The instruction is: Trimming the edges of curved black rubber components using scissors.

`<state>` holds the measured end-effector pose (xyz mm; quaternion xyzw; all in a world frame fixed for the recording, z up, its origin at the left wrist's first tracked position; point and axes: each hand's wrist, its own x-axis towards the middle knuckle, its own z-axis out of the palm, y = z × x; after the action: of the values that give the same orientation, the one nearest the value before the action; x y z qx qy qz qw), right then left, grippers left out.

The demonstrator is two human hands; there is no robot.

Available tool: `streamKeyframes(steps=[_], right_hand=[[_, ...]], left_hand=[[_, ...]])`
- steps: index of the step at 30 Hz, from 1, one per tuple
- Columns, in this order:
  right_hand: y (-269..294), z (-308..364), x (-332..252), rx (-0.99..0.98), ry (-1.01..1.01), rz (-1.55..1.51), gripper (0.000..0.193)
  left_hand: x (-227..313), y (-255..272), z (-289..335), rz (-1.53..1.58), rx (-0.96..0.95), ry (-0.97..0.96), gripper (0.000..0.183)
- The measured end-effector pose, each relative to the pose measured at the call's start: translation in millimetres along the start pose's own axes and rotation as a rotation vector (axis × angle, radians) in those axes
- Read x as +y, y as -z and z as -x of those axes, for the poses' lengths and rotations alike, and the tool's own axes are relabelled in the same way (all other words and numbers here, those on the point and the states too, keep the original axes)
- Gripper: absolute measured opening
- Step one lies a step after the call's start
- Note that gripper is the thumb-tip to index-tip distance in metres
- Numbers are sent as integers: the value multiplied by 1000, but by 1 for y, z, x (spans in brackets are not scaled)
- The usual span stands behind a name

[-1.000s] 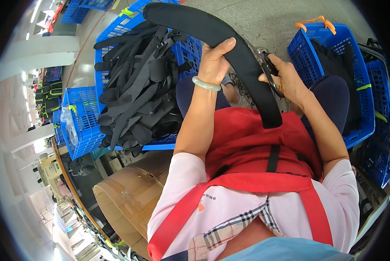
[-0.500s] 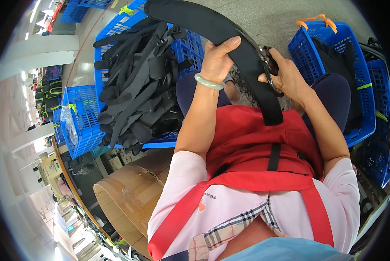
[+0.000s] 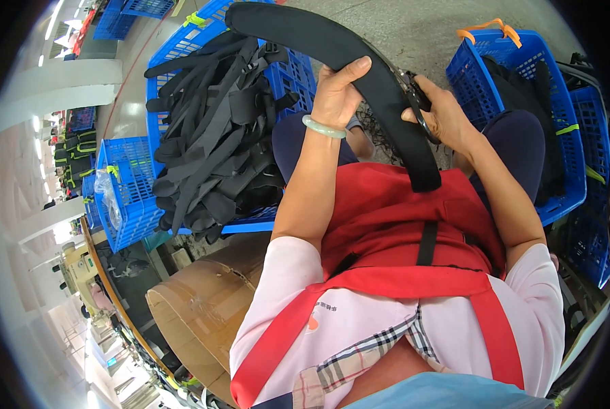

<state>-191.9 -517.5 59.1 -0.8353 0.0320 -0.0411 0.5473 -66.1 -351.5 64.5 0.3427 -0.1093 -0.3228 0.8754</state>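
A long, curved, black padded strap stretches from the upper middle down to my lap. My left hand is closed on its middle, the thumb lying on top and the other fingers out of sight beneath. Dark-handled scissors are in my right hand, with thumb and fingers at the handles. They lie against the right edge of the strap. Just where the blades meet the edge is too small to tell. The strap's lower end rests over my red apron.
At left a blue crate is heaped with similar black straps. Another blue crate at right holds black pieces. A cardboard drum stands near my left elbow. Dark scraps litter the floor between my legs.
Very little differs. My right thumb and the scissors have shifted slightly up along the strap's edge, while my left hand keeps its hold on the strap.
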Motion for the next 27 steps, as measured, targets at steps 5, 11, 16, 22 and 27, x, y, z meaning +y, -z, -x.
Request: streamKeyframes(steps=[5, 11, 16, 22, 27], right_hand=[[3, -2, 0, 6, -41, -50, 46], [23, -9, 7, 166, -119, -189, 32], [44, -11, -12, 405, 59, -247, 27], [44, 16, 2, 367, -93, -396, 27], [17, 33, -4, 303, -179, -532, 31]], left_hand=[[-6, -2, -1, -42, -40, -20, 16], [-36, 5, -3, -470, -110, 98, 29], [-78, 1, 20, -836, -374, 415, 31], [-57, -27, 23, -1530, -390, 409, 34], [-52, -43, 30, -510, -200, 80, 22]])
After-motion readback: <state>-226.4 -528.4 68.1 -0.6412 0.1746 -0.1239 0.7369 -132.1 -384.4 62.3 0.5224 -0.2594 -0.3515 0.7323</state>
